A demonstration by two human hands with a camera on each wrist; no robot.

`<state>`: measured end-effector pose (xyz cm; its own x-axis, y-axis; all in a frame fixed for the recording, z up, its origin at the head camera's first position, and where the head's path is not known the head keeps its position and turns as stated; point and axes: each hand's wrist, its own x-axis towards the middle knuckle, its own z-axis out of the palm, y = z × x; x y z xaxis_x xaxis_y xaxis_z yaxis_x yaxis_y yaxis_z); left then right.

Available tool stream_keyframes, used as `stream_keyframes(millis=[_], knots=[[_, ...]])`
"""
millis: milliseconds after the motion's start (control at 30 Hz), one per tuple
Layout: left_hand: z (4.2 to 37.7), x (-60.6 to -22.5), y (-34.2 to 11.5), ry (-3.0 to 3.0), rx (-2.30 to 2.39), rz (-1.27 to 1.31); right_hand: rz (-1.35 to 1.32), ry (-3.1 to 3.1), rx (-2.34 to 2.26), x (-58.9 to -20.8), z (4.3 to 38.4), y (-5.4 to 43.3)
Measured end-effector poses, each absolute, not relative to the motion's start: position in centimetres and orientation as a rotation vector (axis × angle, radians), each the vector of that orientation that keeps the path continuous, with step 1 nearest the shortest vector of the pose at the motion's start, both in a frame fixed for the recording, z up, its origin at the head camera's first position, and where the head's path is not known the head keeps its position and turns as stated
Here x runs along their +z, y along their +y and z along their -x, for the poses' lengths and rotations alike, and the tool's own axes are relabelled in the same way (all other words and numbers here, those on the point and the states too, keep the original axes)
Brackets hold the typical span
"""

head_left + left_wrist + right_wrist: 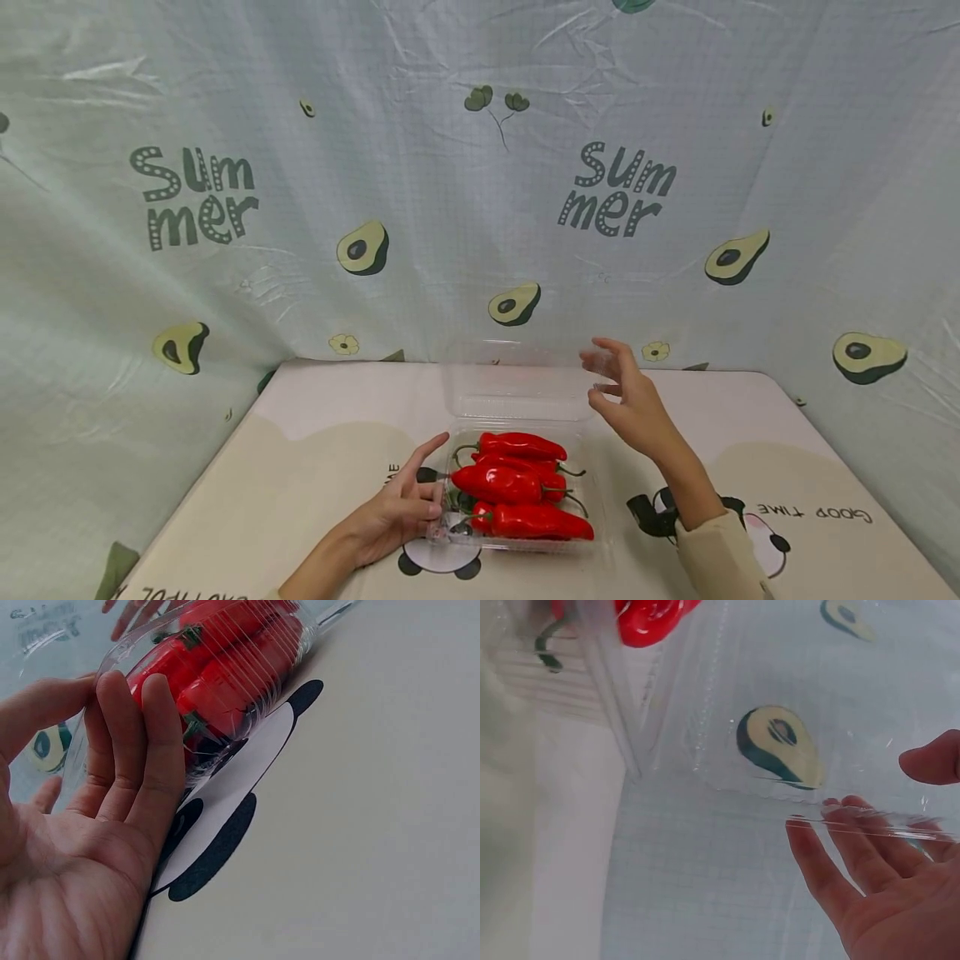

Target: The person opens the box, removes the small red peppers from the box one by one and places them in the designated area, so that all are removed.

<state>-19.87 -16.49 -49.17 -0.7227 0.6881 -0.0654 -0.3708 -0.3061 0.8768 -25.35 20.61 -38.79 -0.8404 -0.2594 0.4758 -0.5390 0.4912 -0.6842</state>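
Note:
A clear plastic clamshell container (525, 546) holds several red peppers (498, 483) with green stems. Its transparent lid (480, 408) stands raised at the back, hinged to the tray. My left hand (397, 512) holds the container's left side, thumb and fingertips at the rim, while one finger sticks out past it. In the left wrist view, the peppers show through the ribbed wall beside those fingers. Around the lid's right edge curves my right hand (628, 396). In the right wrist view its fingers (866, 862) lie behind the lid edge and the thumb stays apart in front.
Below the container is a pale table mat (322, 467) printed with panda figures and lettering. Close behind the table's far edge hangs a light curtain (420, 183) with avocado and "summer" prints, which also runs along both sides.

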Motion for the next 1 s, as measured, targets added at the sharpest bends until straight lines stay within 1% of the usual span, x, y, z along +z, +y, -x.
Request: stream_keyframes(millis=[333,700,1000], knots=[[19.9,-49.1,-16.6,1.294,2.068,-0.396,-0.665,-2.425,1.441,-40.3,26.6,21.0],[19.8,-49.2,-16.7,1.298,2.058,-0.410,-0.664,-2.342,1.787,-42.0,28.0,21.9],[19.8,-49.2,-16.5,1.294,2.054,-0.435,-0.632,-2.335,1.886,-43.2,28.4,22.2]])
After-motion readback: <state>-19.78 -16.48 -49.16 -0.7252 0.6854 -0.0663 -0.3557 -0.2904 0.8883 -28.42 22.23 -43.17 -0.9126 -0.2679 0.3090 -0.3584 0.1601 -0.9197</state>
